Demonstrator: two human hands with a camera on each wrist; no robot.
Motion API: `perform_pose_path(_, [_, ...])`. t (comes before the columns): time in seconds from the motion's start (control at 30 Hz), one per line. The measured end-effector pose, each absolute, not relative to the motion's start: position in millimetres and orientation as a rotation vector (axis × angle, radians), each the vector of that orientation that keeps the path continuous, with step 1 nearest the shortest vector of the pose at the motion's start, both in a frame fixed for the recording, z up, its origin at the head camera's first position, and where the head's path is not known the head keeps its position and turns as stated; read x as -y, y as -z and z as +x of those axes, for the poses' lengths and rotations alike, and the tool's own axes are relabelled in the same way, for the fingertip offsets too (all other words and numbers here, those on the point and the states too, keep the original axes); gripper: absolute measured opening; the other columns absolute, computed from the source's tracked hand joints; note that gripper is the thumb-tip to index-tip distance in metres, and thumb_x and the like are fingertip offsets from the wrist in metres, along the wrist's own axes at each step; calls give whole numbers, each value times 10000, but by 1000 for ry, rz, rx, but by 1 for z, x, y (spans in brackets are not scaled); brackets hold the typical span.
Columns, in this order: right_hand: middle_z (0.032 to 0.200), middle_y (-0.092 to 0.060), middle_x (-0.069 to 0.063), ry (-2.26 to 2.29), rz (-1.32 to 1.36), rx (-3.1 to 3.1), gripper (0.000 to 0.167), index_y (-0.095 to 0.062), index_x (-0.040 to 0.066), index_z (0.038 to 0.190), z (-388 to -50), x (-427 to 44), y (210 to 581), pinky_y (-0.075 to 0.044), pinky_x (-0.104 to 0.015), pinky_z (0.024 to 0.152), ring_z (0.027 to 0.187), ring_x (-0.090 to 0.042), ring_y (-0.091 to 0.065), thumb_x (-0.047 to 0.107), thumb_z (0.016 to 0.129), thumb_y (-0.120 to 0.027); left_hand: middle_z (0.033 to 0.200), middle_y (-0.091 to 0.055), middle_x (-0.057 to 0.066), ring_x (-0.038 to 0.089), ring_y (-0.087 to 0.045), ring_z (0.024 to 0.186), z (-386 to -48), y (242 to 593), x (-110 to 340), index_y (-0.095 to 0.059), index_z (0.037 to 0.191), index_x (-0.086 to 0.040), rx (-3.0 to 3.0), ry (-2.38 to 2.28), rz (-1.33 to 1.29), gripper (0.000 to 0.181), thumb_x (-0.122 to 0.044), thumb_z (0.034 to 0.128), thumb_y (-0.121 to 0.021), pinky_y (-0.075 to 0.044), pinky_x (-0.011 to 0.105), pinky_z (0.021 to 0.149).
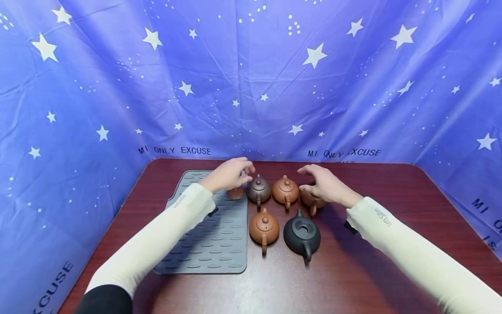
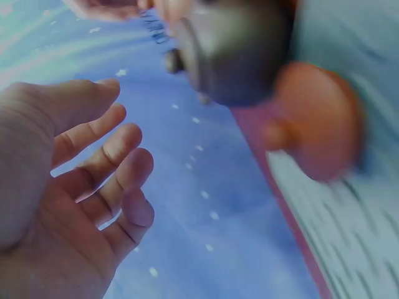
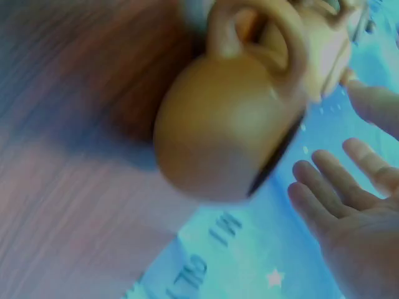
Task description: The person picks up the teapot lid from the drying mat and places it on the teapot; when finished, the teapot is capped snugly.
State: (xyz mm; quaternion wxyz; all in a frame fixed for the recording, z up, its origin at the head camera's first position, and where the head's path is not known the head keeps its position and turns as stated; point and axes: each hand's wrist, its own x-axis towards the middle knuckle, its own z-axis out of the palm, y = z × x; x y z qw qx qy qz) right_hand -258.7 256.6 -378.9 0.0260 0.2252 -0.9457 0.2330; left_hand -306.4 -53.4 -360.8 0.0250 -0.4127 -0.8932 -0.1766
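Observation:
My left hand (image 1: 231, 173) hovers over the grey mat's right edge with loosely bent fingers, nothing in them. Below it, an orange-brown teapot lid (image 2: 321, 121) with a round knob lies on the mat, apart from the fingers. Right beside that hand stands a dark brown lidded teapot (image 1: 259, 192). My right hand (image 1: 328, 186) is above an orange-brown teapot (image 3: 224, 131) whose dark top opening shows no lid. In the right wrist view the fingers are spread and hold nothing. Between the hands sits another orange-brown teapot (image 1: 285, 192), its lid on.
Nearer the front stand a lidded brown teapot (image 1: 264, 233) and a larger black teapot (image 1: 292, 242), handles toward me. A grey ridged drying mat (image 1: 208, 253) covers the left part of the dark red wooden table (image 1: 376, 183). A blue star-printed cloth (image 1: 251, 78) hangs behind.

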Motion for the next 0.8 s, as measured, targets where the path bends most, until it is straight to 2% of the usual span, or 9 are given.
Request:
perform_pose_path(0.3, [1208, -556, -204, -724, 644, 2906, 506, -541, -52, 1235, -240, -300, 386, -384, -521, 929, 1137, -377, -500, 169, 825, -740, 1019, -590, 35, 202, -601, 916, -287, 390, 103, -629, 1107, -108, 2853, 517, -1184, 243, -175, 879, -679, -478, 359, 782])
perform_pose_path(0.47, [1179, -573, -209, -782, 642, 2903, 493, -547, -67, 1213, -232, -311, 402, -445, -492, 862, 1048, -349, -565, 169, 826, -741, 990, -601, 24, 188, -592, 909, -285, 403, 100, -613, 1136, -104, 2858, 484, -1184, 279, -186, 879, -679, -471, 367, 791])
perform_pose_path(0.57, [1152, -579, -221, -795, 644, 2880, 483, -546, -78, 1197, -230, -312, 406, -456, -494, 837, 1005, -356, -582, 170, 829, -736, 937, -595, 24, 166, -568, 848, -285, 407, 96, -616, 1083, -103, 2843, 456, -1172, 235, -176, 870, -682, -464, 360, 748])
perform_pose_path(0.67, [1141, -579, -231, -806, 642, 2870, 489, -540, -89, 1196, -230, -309, 406, -453, -501, 833, 1000, -363, -580, 173, 831, -735, 927, -588, 13, 142, -557, 826, -286, 410, 93, -617, 1050, -110, 2863, 439, -1120, 206, -179, 868, -685, -465, 340, 729])
perform_pose_path(0.8, [1126, -579, -237, -808, 627, 2882, 501, -533, -96, 1201, -231, -306, 404, -450, -504, 830, 999, -365, -576, 169, 828, -737, 963, -593, -4, 129, -574, 858, -286, 411, 92, -622, 1091, -116, 2893, 429, -1062, 224, -192, 885, -670, -476, 315, 759])
